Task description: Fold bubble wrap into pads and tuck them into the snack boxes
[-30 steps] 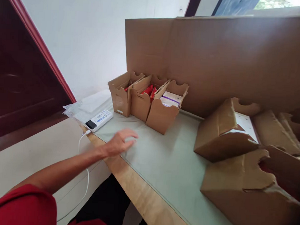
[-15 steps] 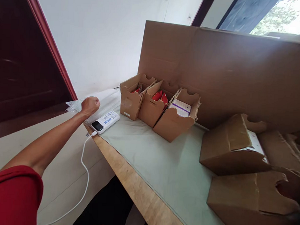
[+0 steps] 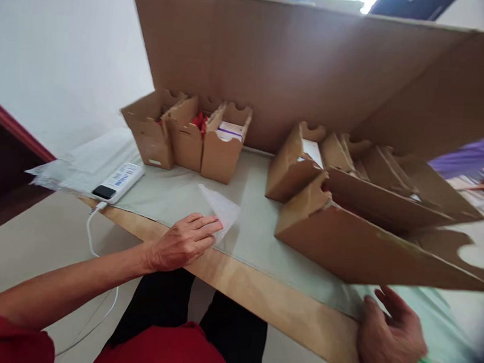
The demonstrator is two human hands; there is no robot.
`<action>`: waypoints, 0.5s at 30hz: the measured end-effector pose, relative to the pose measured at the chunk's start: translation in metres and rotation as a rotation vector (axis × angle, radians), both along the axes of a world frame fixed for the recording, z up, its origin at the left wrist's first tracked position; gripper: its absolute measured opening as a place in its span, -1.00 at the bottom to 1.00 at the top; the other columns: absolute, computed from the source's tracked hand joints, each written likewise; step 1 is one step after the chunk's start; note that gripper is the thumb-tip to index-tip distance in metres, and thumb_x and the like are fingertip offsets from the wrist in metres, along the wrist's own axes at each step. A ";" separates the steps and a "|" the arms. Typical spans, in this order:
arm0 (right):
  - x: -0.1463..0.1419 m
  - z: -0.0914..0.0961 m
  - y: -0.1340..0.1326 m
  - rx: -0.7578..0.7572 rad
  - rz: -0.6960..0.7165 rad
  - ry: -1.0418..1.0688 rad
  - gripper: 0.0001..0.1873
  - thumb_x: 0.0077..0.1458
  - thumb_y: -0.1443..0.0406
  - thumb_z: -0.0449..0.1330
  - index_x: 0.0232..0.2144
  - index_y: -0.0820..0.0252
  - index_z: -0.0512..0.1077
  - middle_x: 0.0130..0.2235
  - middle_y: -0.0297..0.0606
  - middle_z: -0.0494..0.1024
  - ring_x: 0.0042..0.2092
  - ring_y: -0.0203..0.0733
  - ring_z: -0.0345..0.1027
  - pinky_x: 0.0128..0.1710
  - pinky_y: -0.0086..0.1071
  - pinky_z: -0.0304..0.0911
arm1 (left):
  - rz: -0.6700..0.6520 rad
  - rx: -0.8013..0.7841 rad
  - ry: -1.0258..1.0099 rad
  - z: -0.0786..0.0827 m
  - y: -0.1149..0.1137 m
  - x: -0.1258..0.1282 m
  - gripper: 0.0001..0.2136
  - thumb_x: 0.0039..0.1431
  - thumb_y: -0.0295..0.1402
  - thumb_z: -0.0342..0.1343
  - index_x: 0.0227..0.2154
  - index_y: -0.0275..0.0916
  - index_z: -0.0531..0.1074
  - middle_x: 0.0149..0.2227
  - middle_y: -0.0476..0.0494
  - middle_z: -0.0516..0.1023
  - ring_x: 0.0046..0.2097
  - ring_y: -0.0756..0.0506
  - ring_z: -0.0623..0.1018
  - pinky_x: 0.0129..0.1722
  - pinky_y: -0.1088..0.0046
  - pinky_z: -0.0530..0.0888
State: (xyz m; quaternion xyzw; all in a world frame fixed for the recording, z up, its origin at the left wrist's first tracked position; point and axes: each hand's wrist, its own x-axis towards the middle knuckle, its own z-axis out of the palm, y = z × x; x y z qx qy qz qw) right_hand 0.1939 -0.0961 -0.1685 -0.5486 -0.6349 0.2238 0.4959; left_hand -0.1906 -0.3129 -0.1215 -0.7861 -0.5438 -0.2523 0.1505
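Note:
My left hand point(image 3: 183, 240) lies flat near the table's front edge, fingers stretched out on a thin clear plastic bag point(image 3: 221, 208) that rests on the grey-green mat point(image 3: 259, 241). My right hand point(image 3: 391, 335) is at the lower right by the wooden table edge point(image 3: 261, 292), fingers apart, holding nothing, just below a large brown cardboard box point(image 3: 367, 246).
Three small open cardboard boxes point(image 3: 188, 133) with red and white packets stand at the back left. More cardboard boxes point(image 3: 307, 157) sit at the right. A tall cardboard sheet point(image 3: 291, 60) stands behind. A white power bank point(image 3: 117, 180) with a cable and a stack of clear bags point(image 3: 78, 166) lie at the left.
My left hand came back from the bag stack beside the power bank and now presses a clear bag flat on the mat. The view swung right and my right hand appeared.

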 end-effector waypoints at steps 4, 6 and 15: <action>0.000 -0.013 -0.038 0.127 -0.026 -0.043 -0.55 0.18 0.17 0.25 0.07 0.25 0.47 0.19 0.07 0.48 0.18 0.23 0.39 0.05 0.12 0.36 | -0.217 -0.294 0.127 -0.010 0.022 0.024 -0.78 0.15 -0.63 0.07 -0.24 -0.28 0.54 0.25 -0.32 0.48 0.33 -0.36 0.38 0.24 0.03 0.35; -0.008 -0.011 -0.057 0.171 0.045 -0.074 -0.65 0.21 0.19 0.23 0.00 0.23 0.50 0.17 0.04 0.51 0.17 0.17 0.41 0.03 0.04 0.37 | -0.269 -0.387 0.155 -0.016 0.024 0.029 -0.72 0.09 -0.60 0.13 -0.13 -0.29 0.54 0.23 -0.33 0.50 0.32 -0.36 0.40 0.26 0.05 0.33; -0.066 0.009 -0.060 -0.083 0.475 -0.300 -0.65 0.26 0.10 0.15 -0.04 0.17 0.51 -0.08 -0.09 0.62 -0.10 0.01 0.50 -0.11 -0.13 0.41 | -0.215 -0.428 0.134 -0.028 0.017 0.022 -0.70 0.13 -0.67 0.06 -0.13 -0.24 0.49 0.22 -0.29 0.51 0.32 -0.32 0.40 0.26 0.04 0.34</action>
